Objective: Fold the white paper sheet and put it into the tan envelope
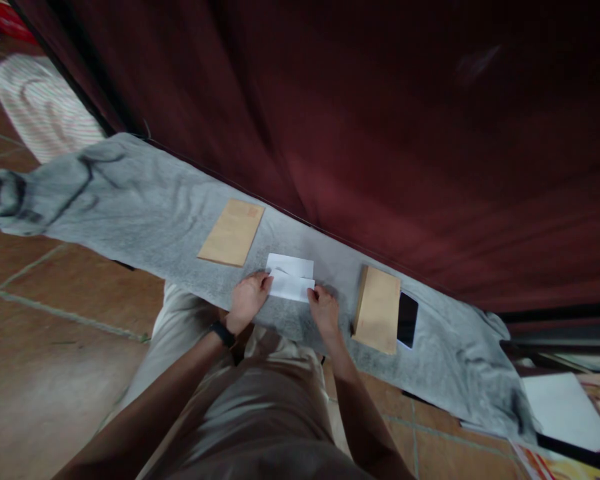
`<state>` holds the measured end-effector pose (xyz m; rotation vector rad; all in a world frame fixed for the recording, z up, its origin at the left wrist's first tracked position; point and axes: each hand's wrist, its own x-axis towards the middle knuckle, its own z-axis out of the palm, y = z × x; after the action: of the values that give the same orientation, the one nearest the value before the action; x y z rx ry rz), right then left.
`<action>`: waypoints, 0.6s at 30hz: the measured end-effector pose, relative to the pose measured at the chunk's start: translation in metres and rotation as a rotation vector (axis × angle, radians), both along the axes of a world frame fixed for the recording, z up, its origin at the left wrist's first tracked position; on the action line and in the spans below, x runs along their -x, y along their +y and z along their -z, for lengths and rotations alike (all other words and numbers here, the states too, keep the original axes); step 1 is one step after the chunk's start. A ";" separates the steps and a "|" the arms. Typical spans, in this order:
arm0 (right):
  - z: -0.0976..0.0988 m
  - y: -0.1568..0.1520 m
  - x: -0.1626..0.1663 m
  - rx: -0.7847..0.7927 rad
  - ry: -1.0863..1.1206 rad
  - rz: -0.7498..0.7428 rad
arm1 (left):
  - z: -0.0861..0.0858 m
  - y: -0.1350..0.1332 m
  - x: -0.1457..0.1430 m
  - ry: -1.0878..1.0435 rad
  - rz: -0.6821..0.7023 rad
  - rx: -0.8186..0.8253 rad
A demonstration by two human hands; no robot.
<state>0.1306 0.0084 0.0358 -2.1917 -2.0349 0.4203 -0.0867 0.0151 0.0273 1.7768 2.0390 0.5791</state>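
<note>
A white sheet of paper [291, 288] with a fold across it lies on the grey cloth in front of me. Its near part is bent up over the far part, leaving a thin dark gap between them. My left hand [250, 298] pinches the left edge, and a dark band circles that wrist. At the right edge, my right hand [324, 308] pinches the near corner. Beyond my left hand lies a brown envelope [234, 232] with a small reddish print at its upper corner. To the right of my right hand sits a stack of brown envelopes [379, 310].
A dark-screened phone [407, 320] lies against the right side of the envelope stack. Wrinkled grey cloth [155, 200] covers the narrow surface. A dark red curtain [360, 147] hangs along its far edge. White paper [567, 410] and printed items are at lower right; striped fabric [47, 107] hangs at upper left.
</note>
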 end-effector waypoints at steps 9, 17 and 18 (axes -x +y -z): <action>-0.004 0.015 0.002 0.051 -0.033 0.024 | -0.008 0.013 -0.003 0.079 -0.040 0.073; -0.004 0.024 0.003 0.038 -0.035 0.033 | -0.010 0.014 0.014 -0.286 0.005 0.077; -0.004 0.025 0.004 0.039 -0.037 0.031 | -0.009 0.014 0.015 -0.311 0.014 0.085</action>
<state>0.1270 0.0337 0.0397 -2.2666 -2.0253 0.4222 -0.1014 0.0289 0.0366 1.5423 1.8095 0.7045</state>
